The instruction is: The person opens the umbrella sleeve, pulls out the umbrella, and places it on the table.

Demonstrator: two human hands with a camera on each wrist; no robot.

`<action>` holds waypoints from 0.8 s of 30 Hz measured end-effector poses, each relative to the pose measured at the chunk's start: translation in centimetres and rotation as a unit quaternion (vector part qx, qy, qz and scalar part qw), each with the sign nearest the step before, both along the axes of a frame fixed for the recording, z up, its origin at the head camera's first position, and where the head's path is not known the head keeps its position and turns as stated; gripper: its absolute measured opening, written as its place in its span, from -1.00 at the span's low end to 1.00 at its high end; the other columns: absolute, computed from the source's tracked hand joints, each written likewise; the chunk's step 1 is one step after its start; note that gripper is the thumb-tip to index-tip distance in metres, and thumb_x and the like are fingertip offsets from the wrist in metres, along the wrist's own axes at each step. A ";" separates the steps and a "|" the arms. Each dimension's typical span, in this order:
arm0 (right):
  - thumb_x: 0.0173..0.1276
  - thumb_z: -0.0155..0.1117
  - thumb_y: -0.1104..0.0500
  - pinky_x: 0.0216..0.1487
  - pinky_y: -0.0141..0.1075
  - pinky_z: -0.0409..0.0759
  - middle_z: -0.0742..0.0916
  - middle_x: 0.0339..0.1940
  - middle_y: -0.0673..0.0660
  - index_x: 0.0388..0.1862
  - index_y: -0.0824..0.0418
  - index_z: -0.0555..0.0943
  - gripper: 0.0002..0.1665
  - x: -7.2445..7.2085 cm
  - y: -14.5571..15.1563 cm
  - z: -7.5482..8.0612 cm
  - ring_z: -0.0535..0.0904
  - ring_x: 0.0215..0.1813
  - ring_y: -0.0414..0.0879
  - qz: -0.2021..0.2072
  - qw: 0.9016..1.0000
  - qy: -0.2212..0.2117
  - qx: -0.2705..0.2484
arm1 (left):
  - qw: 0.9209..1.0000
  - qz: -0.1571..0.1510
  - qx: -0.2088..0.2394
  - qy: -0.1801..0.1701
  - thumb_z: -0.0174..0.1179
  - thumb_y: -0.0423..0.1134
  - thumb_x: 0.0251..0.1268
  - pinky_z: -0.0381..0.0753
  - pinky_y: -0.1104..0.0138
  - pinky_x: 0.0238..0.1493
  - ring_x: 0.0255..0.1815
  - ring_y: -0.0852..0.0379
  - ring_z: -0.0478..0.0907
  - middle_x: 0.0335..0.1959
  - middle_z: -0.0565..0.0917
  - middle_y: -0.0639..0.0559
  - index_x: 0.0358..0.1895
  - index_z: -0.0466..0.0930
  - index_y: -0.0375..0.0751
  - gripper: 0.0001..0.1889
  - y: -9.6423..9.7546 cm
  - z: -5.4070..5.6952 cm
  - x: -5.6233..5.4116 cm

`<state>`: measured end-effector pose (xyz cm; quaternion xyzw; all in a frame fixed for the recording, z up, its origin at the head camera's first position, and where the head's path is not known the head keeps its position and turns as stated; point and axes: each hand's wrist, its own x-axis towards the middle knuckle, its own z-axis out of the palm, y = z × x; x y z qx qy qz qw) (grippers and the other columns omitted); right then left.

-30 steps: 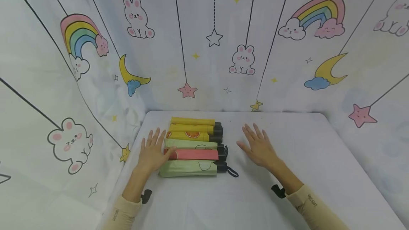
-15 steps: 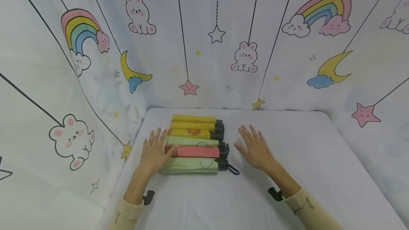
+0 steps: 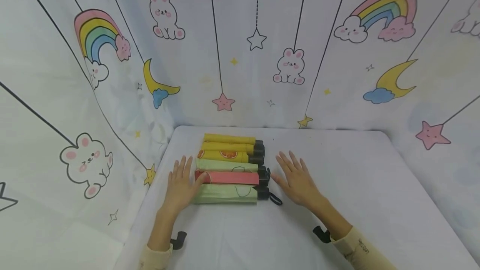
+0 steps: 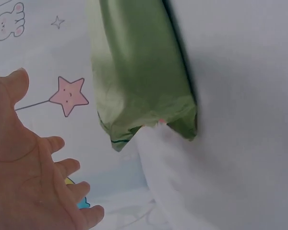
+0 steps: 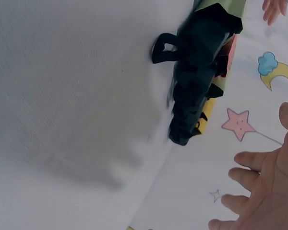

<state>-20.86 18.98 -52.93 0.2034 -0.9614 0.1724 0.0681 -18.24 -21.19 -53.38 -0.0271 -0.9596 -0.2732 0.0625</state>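
Folded compact umbrellas lie side by side in a row on the white table, black handles toward the right. Three yellow ones, including an orange-slice print umbrella (image 3: 228, 155), are at the far end. Nearer are a pale green umbrella (image 3: 213, 164), a red umbrella (image 3: 232, 177) and another green umbrella (image 3: 225, 194) with a wrist loop (image 3: 276, 198). My left hand (image 3: 181, 188), fingers straight, is at their left ends, its thumb overlapping the red one in the head view. My right hand (image 3: 298, 184) is spread just right of the handles (image 5: 197, 62), apart from them and holding nothing.
The white-covered table (image 3: 356, 186) stretches away to the right and front. Behind and to the left hangs a white cloth backdrop (image 3: 202, 61) printed with rabbits, rainbows, moons and stars. A black wrist mount (image 3: 321, 234) sits on each forearm.
My right hand has moved left, closer to the umbrella handles. My left hand has drawn back slightly toward the near side. The head view has shifted a little; the umbrellas keep their arrangement.
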 end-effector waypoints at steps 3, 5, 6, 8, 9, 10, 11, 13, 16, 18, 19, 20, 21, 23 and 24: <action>0.63 -0.04 -0.36 0.66 0.34 -0.13 0.18 0.73 0.15 0.71 0.12 0.16 -0.09 0.2 -0.2 0.0 -0.09 0.73 0.21 0.001 1.000 -0.007 0.000 | 1.000 0.003 0.019 -0.005 -0.05 0.35 0.57 -0.18 -0.42 0.59 0.69 -0.42 -0.26 0.70 -0.05 -0.35 0.70 -0.07 -0.22 -0.07 0.0 -0.2 0.4; 0.62 -0.06 -0.39 0.67 0.32 -0.16 0.17 0.73 0.17 0.71 0.12 0.15 -0.08 0.4 -0.4 0.0 -0.09 0.73 0.20 -0.001 1.000 -0.011 -0.001 | 0.999 0.006 0.038 -0.005 -0.05 0.33 0.59 -0.17 -0.42 0.58 0.68 -0.44 -0.25 0.70 -0.05 -0.35 0.70 -0.07 -0.23 -0.09 0.0 -0.1 0.7; 0.62 -0.06 -0.40 0.68 0.31 -0.17 0.16 0.73 0.17 0.72 0.11 0.14 -0.07 0.5 -0.4 -0.1 -0.08 0.73 0.20 -0.002 1.000 -0.014 -0.003 | 0.999 0.010 0.048 -0.006 -0.06 0.32 0.60 -0.17 -0.41 0.59 0.69 -0.43 -0.25 0.70 -0.06 -0.34 0.70 -0.08 -0.22 -0.10 -0.1 -0.1 0.8; 0.62 -0.06 -0.41 0.67 0.31 -0.16 0.17 0.73 0.18 0.72 0.12 0.14 -0.06 0.8 -0.6 -0.2 -0.07 0.73 0.20 -0.005 1.000 -0.016 -0.009 | 0.997 0.016 0.070 -0.011 -0.08 0.30 0.62 -0.17 -0.39 0.60 0.69 -0.42 -0.27 0.71 -0.08 -0.31 0.71 -0.10 -0.20 -0.11 -0.1 0.0 0.9; 0.61 -0.06 -0.41 0.68 0.31 -0.16 0.16 0.73 0.18 0.71 0.12 0.15 -0.06 1.0 -0.7 -0.2 -0.07 0.73 0.19 -0.005 1.000 -0.018 -0.012 | 0.997 0.018 0.080 -0.015 -0.09 0.30 0.62 -0.17 -0.38 0.61 0.69 -0.41 -0.28 0.72 -0.09 -0.30 0.71 -0.12 -0.19 -0.11 -0.2 0.0 1.0; 0.61 -0.07 -0.42 0.67 0.31 -0.15 0.16 0.73 0.18 0.71 0.11 0.15 -0.06 1.1 -0.8 -0.3 -0.06 0.73 0.19 -0.005 1.000 -0.019 -0.014 | 0.996 0.020 0.088 -0.021 -0.11 0.30 0.63 -0.18 -0.37 0.62 0.69 -0.41 -0.29 0.72 -0.11 -0.29 0.71 -0.14 -0.19 -0.11 -0.2 0.0 1.1; 0.61 -0.07 -0.42 0.67 0.31 -0.15 0.17 0.73 0.18 0.71 0.12 0.16 -0.05 1.2 -0.9 -0.4 -0.06 0.73 0.18 -0.003 1.000 -0.020 -0.017 | 0.995 0.023 0.097 -0.030 -0.13 0.31 0.63 -0.19 -0.35 0.63 0.70 -0.38 -0.31 0.73 -0.12 -0.26 0.72 -0.17 -0.17 -0.11 -0.3 0.0 1.2; 0.61 -0.08 -0.42 0.66 0.33 -0.11 0.18 0.73 0.20 0.70 0.14 0.17 -0.05 1.4 -1.2 -0.6 -0.05 0.73 0.18 0.001 1.000 -0.020 -0.018 | 0.992 0.024 0.113 -0.044 -0.14 0.32 0.64 -0.20 -0.34 0.63 0.71 -0.35 -0.32 0.73 -0.15 -0.24 0.73 -0.21 -0.15 -0.11 -0.4 -0.2 1.3; 0.61 -0.07 -0.42 0.65 0.33 -0.05 0.20 0.71 0.24 0.69 0.17 0.19 -0.05 1.7 -1.5 -0.8 -0.02 0.72 0.20 0.007 1.000 -0.016 -0.016 | 0.988 0.024 0.140 -0.066 -0.18 0.33 0.64 -0.21 -0.31 0.64 0.72 -0.31 -0.36 0.74 -0.19 -0.22 0.73 -0.28 -0.10 -0.11 -0.5 -0.6 1.5; 0.60 -0.05 -0.42 0.65 0.31 0.01 0.21 0.71 0.26 0.68 0.19 0.21 -0.04 1.8 -1.7 -1.0 0.01 0.71 0.21 0.008 1.000 -0.015 -0.017 | 0.985 0.023 0.158 -0.072 -0.18 0.32 0.65 -0.21 -0.29 0.65 0.72 -0.30 -0.35 0.74 -0.20 -0.23 0.73 -0.29 -0.11 -0.11 -0.5 -1.0 1.6; 0.60 -0.04 -0.43 0.65 0.29 0.04 0.22 0.70 0.26 0.68 0.20 0.21 -0.03 1.9 -1.8 -1.0 0.03 0.71 0.22 0.007 1.000 -0.016 -0.018 | 0.983 0.024 0.169 -0.073 -0.19 0.32 0.65 -0.22 -0.27 0.66 0.72 -0.30 -0.34 0.73 -0.19 -0.24 0.73 -0.29 -0.12 -0.11 -0.4 -1.2 1.7; 0.59 -0.03 -0.43 0.65 0.28 0.06 0.24 0.69 0.28 0.67 0.21 0.22 -0.02 2.0 -1.9 -1.1 0.05 0.70 0.22 0.006 1.000 -0.017 -0.020 | 0.981 0.025 0.178 -0.072 -0.19 0.32 0.65 -0.21 -0.25 0.67 0.72 -0.29 -0.32 0.73 -0.18 -0.26 0.73 -0.29 -0.15 -0.10 -0.3 -1.3 1.7; 0.59 -0.02 -0.43 0.65 0.26 0.08 0.25 0.69 0.29 0.67 0.23 0.22 -0.01 2.1 -2.0 -1.2 0.06 0.70 0.23 0.004 1.000 -0.019 -0.022 | 0.980 0.028 0.186 -0.072 -0.19 0.32 0.65 -0.20 -0.24 0.67 0.72 -0.29 -0.29 0.73 -0.17 -0.28 0.72 -0.29 -0.17 -0.10 -0.3 -1.4 1.8; 0.57 -0.01 -0.44 0.65 0.23 0.11 0.28 0.67 0.30 0.66 0.25 0.23 0.01 2.2 -2.3 -1.2 0.08 0.69 0.24 0.001 0.999 -0.025 -0.026 | 0.976 0.037 0.207 -0.063 -0.17 0.30 0.65 -0.16 -0.22 0.68 0.71 -0.29 -0.23 0.72 -0.13 -0.29 0.72 -0.26 -0.19 -0.10 -0.2 -1.7 2.1; 0.57 -0.01 -0.45 0.66 0.21 0.12 0.28 0.67 0.30 0.66 0.26 0.23 0.02 2.3 -2.4 -1.2 0.09 0.69 0.23 -0.002 0.999 -0.028 -0.027 | 0.973 0.043 0.218 -0.060 -0.16 0.31 0.65 -0.14 -0.21 0.68 0.71 -0.28 -0.20 0.72 -0.11 -0.29 0.72 -0.25 -0.18 -0.10 -0.1 -1.7 2.2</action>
